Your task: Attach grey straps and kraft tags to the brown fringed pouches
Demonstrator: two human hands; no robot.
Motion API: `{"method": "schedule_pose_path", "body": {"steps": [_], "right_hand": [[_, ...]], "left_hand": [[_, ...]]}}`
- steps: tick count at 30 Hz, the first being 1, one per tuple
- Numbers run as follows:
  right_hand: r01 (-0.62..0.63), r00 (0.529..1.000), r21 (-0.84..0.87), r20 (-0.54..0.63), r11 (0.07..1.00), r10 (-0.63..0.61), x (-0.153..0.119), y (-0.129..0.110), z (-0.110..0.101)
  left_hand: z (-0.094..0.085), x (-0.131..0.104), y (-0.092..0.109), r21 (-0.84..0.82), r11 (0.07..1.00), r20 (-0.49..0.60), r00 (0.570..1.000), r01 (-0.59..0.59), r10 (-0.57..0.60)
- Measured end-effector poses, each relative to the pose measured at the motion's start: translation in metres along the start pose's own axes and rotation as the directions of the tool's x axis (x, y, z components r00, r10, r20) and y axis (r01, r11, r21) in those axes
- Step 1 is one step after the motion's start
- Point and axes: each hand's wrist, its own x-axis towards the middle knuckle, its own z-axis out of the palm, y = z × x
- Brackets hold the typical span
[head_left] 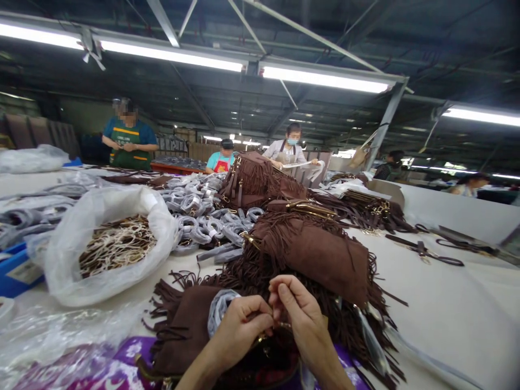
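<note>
My left hand (244, 327) and my right hand (298, 311) meet over the open mouth of a brown fringed bag (187, 325). Both have thumb and fingers pinched together, close to the bag's gold-coloured metal parts; whatever lies between the fingertips is too small to make out. A coiled strap in grey wrapping (221, 309) rests on the bag beside my left hand. Just beyond my hands, more brown fringed bags (317, 249) are piled up.
At the left stands a clear plastic bag (59, 260) of tangled string tags, by a blue box (18, 271). Behind lie many wrapped coils (199, 203). Loose brown straps (422, 252) lie on the white table (455, 309) at right. Several people work farther back.
</note>
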Motion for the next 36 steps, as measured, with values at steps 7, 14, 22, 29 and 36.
{"method": "schedule_pose_path", "body": {"steps": [7, 14, 22, 29, 36], "right_hand": [[-0.111, 0.993, -0.137, 0.028, 0.984, 0.116, -0.002, 0.021, -0.028], [-0.038, 0.991, -0.162, 0.122, 0.986, 0.058, -0.005, 0.019, -0.016], [-0.025, 0.998, -0.206, 0.044, 0.978, 0.035, -0.009, 0.025, -0.023], [0.026, 0.998, -0.332, 0.067, 0.943, -0.004, -0.011, 0.029, -0.027], [0.019, 0.992, -0.339, 0.124, 0.94, 0.024, -0.011, 0.029, -0.027]], "left_hand": [[0.002, 0.001, -0.007, -0.024, 0.999, -0.048, 0.998, 0.031, -0.032], [0.005, 0.003, -0.006, 0.025, 0.998, -0.034, 0.998, 0.059, -0.059], [0.007, 0.005, -0.013, 0.051, 0.996, -0.102, 0.993, 0.072, -0.067], [0.008, 0.002, -0.014, 0.131, 0.991, -0.058, 0.997, -0.033, 0.041], [0.008, -0.001, -0.009, 0.154, 0.988, -0.024, 0.999, -0.031, 0.035]]}}
